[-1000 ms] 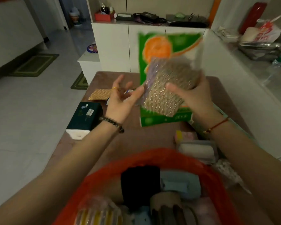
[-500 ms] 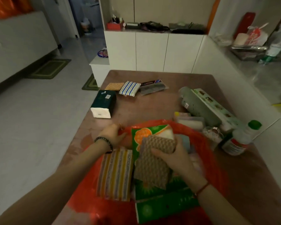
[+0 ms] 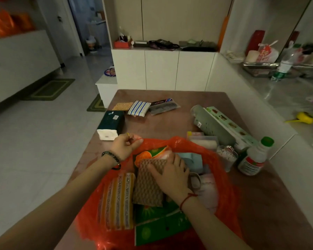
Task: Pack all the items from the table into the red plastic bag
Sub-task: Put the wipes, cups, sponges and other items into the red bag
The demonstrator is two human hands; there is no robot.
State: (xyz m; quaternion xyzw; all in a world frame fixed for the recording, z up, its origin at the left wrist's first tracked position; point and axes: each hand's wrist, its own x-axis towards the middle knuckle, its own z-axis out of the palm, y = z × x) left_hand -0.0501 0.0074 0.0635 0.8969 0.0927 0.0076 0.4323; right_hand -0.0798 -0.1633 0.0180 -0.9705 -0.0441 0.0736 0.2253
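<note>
The red plastic bag (image 3: 222, 170) lies open on the brown table (image 3: 161, 127) in front of me. My left hand (image 3: 125, 147) pinches its far left rim. My right hand (image 3: 170, 175) is inside the bag, pressing a brown textured sponge pack (image 3: 146, 192) and a green package with an orange picture (image 3: 152, 224) down among other items. A striped sponge pack (image 3: 116, 201) lies in the bag at the left. Still on the table are a dark green tissue pack (image 3: 111, 124), a small orange pad (image 3: 122, 106), a blue-striped cloth (image 3: 139, 108) and a dark packet (image 3: 163, 106).
At the right of the table lie a long green box (image 3: 229, 123), a grey roll (image 3: 210, 123), a clear container (image 3: 204, 140), a small jar (image 3: 226, 156) and a white bottle with a green cap (image 3: 255, 157). A white wall (image 3: 260, 123) borders the table's right side.
Both hands came down from in front of me to the bag. The green package and brown sponge pack went into the bag, and my left hand took hold of the rim.
</note>
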